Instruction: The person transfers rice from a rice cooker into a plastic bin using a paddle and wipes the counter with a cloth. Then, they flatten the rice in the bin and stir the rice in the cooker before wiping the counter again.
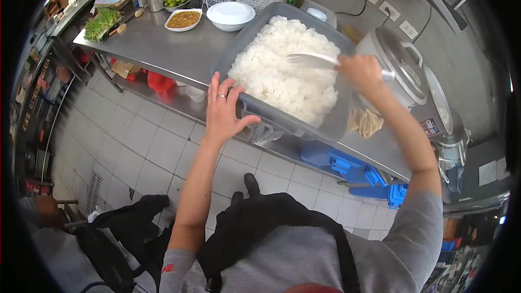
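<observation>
A large grey plastic tub [325, 130] stands on the steel counter, heaped with cooked white rice [282, 76]. My right hand [361, 75] is closed round the handle of a large serving fork [312, 61]; its tines lie over the rice toward the back right of the heap. The hand is slightly blurred, and the handle's end sticks out beyond it. My left hand [223, 111], with a ring on one finger, rests against the tub's near left corner. Its fingers are spread along the rim and the thumb points right along the outer wall.
Right of the tub stand a big lidded pot [393, 65] and a crumpled cloth [365, 122]. To the left are a lidded white bowl [230, 16], a dish of yellow-brown food [183, 20], green limes [176, 1] and green vegetables [102, 23]. Blue bins [347, 163] sit below; another person [92, 249] is lower left.
</observation>
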Motion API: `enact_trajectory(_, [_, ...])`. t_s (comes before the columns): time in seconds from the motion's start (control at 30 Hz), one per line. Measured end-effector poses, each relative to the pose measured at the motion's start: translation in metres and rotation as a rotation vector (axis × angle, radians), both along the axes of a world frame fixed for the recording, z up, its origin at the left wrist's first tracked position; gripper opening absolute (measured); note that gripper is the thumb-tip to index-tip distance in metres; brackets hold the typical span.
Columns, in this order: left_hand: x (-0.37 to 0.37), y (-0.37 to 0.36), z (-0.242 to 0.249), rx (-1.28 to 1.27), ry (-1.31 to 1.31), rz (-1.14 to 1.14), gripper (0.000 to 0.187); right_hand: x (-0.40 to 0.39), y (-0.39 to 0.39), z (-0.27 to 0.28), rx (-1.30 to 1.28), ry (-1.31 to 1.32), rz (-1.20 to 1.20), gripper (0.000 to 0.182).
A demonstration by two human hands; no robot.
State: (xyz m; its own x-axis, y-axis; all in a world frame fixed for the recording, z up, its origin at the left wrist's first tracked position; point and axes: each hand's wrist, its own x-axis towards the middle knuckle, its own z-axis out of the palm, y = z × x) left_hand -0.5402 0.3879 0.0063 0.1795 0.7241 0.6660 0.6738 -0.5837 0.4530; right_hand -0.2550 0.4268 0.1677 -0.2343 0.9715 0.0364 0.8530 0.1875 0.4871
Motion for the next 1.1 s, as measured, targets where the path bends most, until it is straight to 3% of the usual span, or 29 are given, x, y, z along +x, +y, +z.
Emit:
enact_trajectory(0.07, [0.001,0.0,0.0,-0.019,0.002,-0.001,0.073,-0.027,-0.029,-0.008,-0.056,0.081,-0.027,0.021])
enact_trajectory(0.17, [0.001,-0.001,0.001,0.0,0.02,0.011,0.073,0.007,-0.009,-0.073,-0.039,0.105,-0.025,0.025])
enact_trajectory(0.27, [0.001,-0.001,0.003,-0.015,0.032,0.006,0.073,0.022,0.014,-0.053,0.059,0.103,-0.064,0.023])
enact_trajectory(0.47, [0.001,-0.001,0.004,0.033,0.03,0.005,0.071,0.028,-0.024,0.027,0.425,0.324,-0.218,0.023])
enact_trajectory(0.57, [-0.001,0.004,0.003,0.077,0.038,-0.018,0.071,0.062,-0.018,-0.053,0.378,0.219,-0.076,0.025])
enact_trajectory(0.7, [-0.001,0.004,0.012,0.074,0.057,-0.019,0.069,0.066,-0.076,-0.046,0.508,0.484,-0.195,0.021])
enact_trajectory(0.8, [0.0,0.005,0.012,0.057,0.124,-0.024,0.067,0.101,-0.136,-0.041,0.463,0.592,-0.271,0.022])
enact_trajectory(0.97, [-0.011,0.011,0.009,-0.028,0.281,-0.02,0.071,0.195,-0.272,-0.057,0.481,0.604,-0.531,0.02])
enact_trajectory(1.07, [0.001,-0.007,0.021,-0.039,0.404,0.106,0.065,0.267,-0.365,-0.067,0.616,0.664,-0.736,0.025])
enact_trajectory(1.1, [0.032,-0.033,0.047,0.008,0.302,0.104,0.057,0.297,-0.393,-0.075,0.609,0.741,-0.81,0.027])
